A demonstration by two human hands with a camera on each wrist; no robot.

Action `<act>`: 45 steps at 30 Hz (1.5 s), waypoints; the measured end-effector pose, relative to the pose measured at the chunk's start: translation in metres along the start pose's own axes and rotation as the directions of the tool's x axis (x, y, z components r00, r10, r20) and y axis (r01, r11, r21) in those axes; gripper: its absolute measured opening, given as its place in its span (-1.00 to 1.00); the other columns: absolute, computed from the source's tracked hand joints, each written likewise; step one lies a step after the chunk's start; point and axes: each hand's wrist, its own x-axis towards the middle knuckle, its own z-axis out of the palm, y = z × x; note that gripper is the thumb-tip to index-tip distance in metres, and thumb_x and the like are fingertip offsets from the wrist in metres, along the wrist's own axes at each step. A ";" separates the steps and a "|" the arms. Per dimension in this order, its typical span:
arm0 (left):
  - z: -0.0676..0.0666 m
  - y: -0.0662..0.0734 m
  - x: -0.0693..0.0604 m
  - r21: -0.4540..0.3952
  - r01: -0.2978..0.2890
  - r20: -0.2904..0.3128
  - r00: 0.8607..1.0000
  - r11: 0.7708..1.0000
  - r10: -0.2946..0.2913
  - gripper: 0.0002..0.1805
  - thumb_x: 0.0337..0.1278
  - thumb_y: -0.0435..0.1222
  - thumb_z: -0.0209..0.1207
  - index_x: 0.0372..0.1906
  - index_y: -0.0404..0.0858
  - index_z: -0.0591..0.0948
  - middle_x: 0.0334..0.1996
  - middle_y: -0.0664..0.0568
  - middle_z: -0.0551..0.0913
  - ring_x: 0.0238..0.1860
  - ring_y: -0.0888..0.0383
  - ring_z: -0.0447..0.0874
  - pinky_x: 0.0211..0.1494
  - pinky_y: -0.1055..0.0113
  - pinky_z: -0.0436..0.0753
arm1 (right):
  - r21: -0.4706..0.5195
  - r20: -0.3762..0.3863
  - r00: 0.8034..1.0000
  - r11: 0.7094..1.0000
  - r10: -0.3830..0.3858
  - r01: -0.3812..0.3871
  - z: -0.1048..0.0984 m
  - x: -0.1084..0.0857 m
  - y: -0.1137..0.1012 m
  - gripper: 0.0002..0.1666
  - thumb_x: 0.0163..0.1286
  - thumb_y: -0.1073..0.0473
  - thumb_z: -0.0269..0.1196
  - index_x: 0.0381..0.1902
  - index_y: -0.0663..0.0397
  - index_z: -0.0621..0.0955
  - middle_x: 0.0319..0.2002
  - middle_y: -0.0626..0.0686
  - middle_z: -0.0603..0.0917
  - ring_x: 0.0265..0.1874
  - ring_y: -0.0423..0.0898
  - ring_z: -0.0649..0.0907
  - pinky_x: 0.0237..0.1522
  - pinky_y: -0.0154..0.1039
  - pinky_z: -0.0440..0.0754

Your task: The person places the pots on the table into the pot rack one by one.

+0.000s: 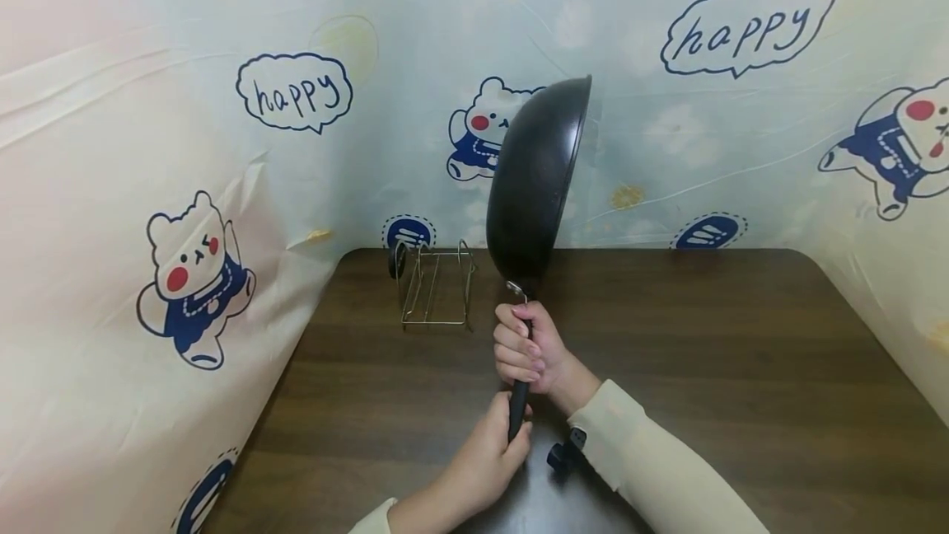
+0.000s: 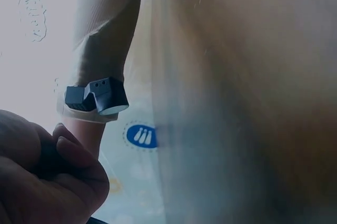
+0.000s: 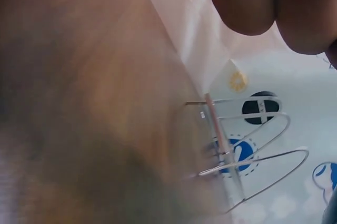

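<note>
A black wok (image 1: 535, 171) is held up on its side over the table, handle pointing down and its rim turned to the right. My right hand (image 1: 530, 348) grips the upper part of the handle, just under the bowl. Lower down, my left hand (image 1: 485, 452) holds the handle's end (image 1: 517, 414). In the left wrist view the curled left hand (image 2: 50, 176) fills the lower left corner. The right hand's fingers (image 3: 242, 2) show at the top of the right wrist view. The wok's inside faces away and is hidden.
A wire rack (image 1: 436, 287) stands on the brown wooden table (image 1: 667, 336) at the back left, with a round black piece (image 1: 397, 260) at its left. Patterned cloth (image 1: 415, 15) hangs behind and beside the table. A black wrist camera (image 1: 567, 450) sits on the right sleeve.
</note>
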 end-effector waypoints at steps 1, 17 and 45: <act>-0.002 0.000 0.001 0.013 -0.009 -0.007 1.000 1.000 0.009 -0.81 0.55 -0.40 0.15 0.11 -0.35 0.50 -0.30 0.07 0.53 -0.35 0.40 0.43 -0.29 0.45 0.50 | -0.009 0.004 1.000 1.000 0.008 -0.008 0.001 0.004 -0.002 -0.53 0.70 0.04 0.00 -0.47 -0.02 0.17 -0.72 -0.11 0.19 -0.84 -0.22 0.20 -0.79 -0.42 0.09; -0.041 0.003 0.001 0.138 -0.032 -0.161 0.985 0.990 0.054 -0.75 0.47 -0.45 0.19 0.14 -0.34 0.52 -0.40 0.12 0.52 -0.45 0.41 0.39 -0.40 0.43 0.47 | -0.061 -0.042 0.990 0.988 0.137 -0.139 0.004 0.067 -0.004 -0.49 0.59 0.02 0.15 -0.54 -0.01 0.22 -0.77 -0.11 0.23 -0.87 -0.22 0.20 -0.80 -0.42 0.18; -0.047 -0.016 -0.028 0.157 0.066 -0.299 0.954 0.985 -0.016 -0.78 0.40 -0.51 0.22 0.06 -0.33 0.54 -0.39 0.13 0.57 -0.40 0.41 0.45 -0.38 0.40 0.53 | 0.028 -0.143 0.956 0.966 0.257 -0.256 -0.027 0.082 0.036 -0.49 0.45 -0.03 0.27 -0.59 -0.06 0.27 -0.79 -0.17 0.43 -0.87 -0.25 0.16 -0.76 -0.50 0.40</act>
